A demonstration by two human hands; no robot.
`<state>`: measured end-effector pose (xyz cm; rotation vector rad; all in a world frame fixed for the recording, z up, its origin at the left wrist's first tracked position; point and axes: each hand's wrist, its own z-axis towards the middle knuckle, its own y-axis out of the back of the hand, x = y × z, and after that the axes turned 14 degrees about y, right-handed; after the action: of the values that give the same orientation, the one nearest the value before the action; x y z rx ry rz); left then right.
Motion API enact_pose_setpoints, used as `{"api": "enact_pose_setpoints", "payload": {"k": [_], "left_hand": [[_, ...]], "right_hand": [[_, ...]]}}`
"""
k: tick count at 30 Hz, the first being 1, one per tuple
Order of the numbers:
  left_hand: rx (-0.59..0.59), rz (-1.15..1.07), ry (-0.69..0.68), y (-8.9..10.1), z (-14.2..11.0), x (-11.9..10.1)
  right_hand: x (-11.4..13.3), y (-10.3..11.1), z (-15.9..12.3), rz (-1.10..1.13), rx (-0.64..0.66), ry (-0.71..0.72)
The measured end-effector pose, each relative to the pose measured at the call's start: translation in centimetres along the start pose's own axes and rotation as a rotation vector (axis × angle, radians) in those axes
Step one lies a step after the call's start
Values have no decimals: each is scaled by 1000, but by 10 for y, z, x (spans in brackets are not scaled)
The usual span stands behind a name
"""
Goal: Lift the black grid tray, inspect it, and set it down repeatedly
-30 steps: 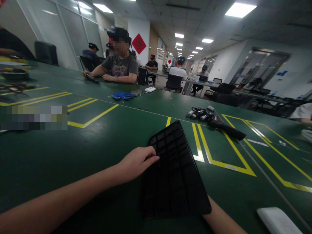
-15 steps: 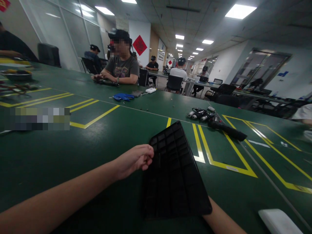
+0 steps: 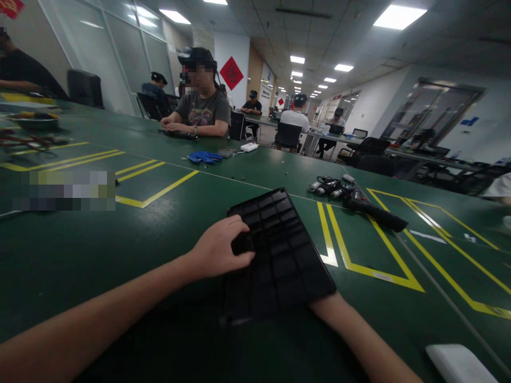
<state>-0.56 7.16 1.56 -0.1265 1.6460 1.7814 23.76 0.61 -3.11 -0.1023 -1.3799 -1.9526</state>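
- Left hand (image 3: 219, 247) of mine curves over the left side of the black tray (image 3: 285, 250), thumb and fingertips apart; a dark shape shows between them, and I cannot tell whether I grip it.
- I have the tray tilted above the near middle of the green worktop (image 3: 131, 250); its square compartments are too dark to show contents.
- My right hand (image 3: 321, 307) goes behind the tray's near right corner, its fingers hidden, so I cannot tell its hold.
- Far left, a shallow bowl (image 3: 38, 125) holds yellow and dark things.
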Motion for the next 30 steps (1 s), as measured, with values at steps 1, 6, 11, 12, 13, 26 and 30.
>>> {"api": "enact_pose_setpoints", "payload": {"k": [1, 6, 11, 12, 13, 26, 30], "left_hand": [[-48, 40, 62, 7, 6, 9], [-229, 356, 451, 45, 33, 71], [-206, 465, 604, 56, 34, 114], [-205, 468, 606, 57, 33, 116], [-218, 469, 598, 57, 33, 117], [188, 158, -164, -38, 0, 14], [178, 195, -153, -39, -3, 6]], "right_hand": [[-9, 6, 1, -33, -7, -12], [-58, 30, -2, -349, -64, -260], [-72, 34, -6, -477, 36, -296], [-72, 34, -6, -495, 51, -289], [-71, 34, -6, -512, 61, -285], [43, -9, -1, -184, 406, 81], [47, -5, 1, -164, 450, 113]]}}
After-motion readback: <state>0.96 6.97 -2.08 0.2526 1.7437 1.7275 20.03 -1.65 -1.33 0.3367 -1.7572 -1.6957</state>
